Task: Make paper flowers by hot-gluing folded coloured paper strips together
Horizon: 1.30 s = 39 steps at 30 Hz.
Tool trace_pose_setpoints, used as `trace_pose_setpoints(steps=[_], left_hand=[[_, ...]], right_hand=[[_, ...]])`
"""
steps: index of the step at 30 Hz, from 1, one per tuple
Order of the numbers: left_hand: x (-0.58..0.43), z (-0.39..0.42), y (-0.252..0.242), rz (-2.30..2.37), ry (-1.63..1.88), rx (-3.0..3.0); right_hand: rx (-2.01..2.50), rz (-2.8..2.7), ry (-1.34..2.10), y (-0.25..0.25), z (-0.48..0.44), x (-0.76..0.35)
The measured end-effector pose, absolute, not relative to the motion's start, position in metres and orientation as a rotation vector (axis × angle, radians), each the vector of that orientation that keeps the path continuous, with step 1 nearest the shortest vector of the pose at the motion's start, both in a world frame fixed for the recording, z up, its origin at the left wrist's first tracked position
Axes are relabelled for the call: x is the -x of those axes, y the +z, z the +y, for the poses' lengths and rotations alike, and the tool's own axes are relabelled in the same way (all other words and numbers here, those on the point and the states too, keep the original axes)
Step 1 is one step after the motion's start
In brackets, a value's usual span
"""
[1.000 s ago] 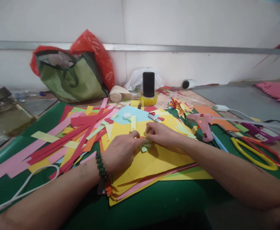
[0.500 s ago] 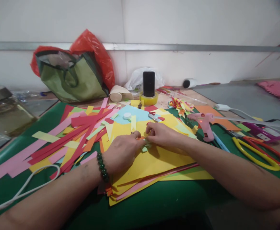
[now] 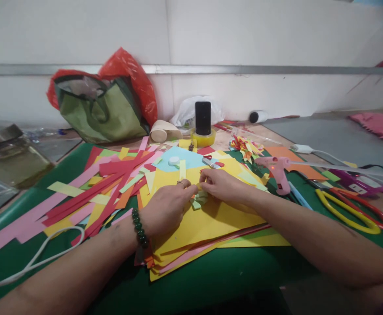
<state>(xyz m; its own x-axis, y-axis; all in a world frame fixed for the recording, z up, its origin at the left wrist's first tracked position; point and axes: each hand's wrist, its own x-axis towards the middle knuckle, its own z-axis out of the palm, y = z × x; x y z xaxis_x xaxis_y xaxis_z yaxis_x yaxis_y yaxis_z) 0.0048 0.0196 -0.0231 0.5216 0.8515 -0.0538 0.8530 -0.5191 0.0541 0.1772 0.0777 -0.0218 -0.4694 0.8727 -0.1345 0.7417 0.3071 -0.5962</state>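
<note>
Above a stack of yellow paper sheets, my left hand and my right hand meet with their fingertips almost touching. Both are closed in a pinch around a small light green paper piece, whose folded ends stick out below the fingers. A bit of yellow shows between the fingertips; the rest is hidden by them. Just beyond my left fingers lies a pale yellow paper strip. Behind them a small white cap sits on a light blue sheet.
Left of the stack, coloured paper strips lie heaped near a white cable. To the right are a pink glue gun, large scissors and a paper-petal bundle. A phone stands upright behind, beside a green bag.
More of the light green paper piece shows beneath my fingers. My hands remain pinched together in nearly the same place, and the camera view has tilted slightly.
</note>
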Motion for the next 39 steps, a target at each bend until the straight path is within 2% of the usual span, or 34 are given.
trace_pose_setpoints(steps=[5, 14, 18, 22, 25, 28, 32, 39], left_hand=[[-0.006, 0.016, -0.024, 1.462, -0.017, -2.747], [-0.009, 0.015, -0.023, 1.463, -0.009, -2.741], [-0.005, 0.018, -0.024, 1.543, 0.061, -2.607], [-0.001, 0.023, -0.025, 1.583, 0.286, -2.544], [0.003, 0.026, -0.026, 1.727, 0.387, -2.488], [0.004, 0.027, -0.026, 1.850, 0.300, -2.433], [0.004, 0.029, -0.028, 1.846, 0.223, -2.389], [0.007, 0.034, -0.036, 1.762, 0.365, -2.319]], right_hand=[[1.500, -2.294, 1.026, -0.021, 0.078, -0.182], [1.381, -2.118, 0.388, -0.017, 0.091, -0.198], [1.339, -2.049, 0.270, -0.018, 0.094, -0.201], [1.471, -2.181, 0.175, -0.018, 0.094, -0.201], [1.494, -2.240, 0.188, -0.019, 0.094, -0.200], [1.367, -2.406, 0.252, -0.023, 0.092, -0.196], [1.256, -2.646, 0.322, -0.027, 0.086, -0.186], [1.332, -2.684, 0.427, -0.019, 0.075, -0.182]])
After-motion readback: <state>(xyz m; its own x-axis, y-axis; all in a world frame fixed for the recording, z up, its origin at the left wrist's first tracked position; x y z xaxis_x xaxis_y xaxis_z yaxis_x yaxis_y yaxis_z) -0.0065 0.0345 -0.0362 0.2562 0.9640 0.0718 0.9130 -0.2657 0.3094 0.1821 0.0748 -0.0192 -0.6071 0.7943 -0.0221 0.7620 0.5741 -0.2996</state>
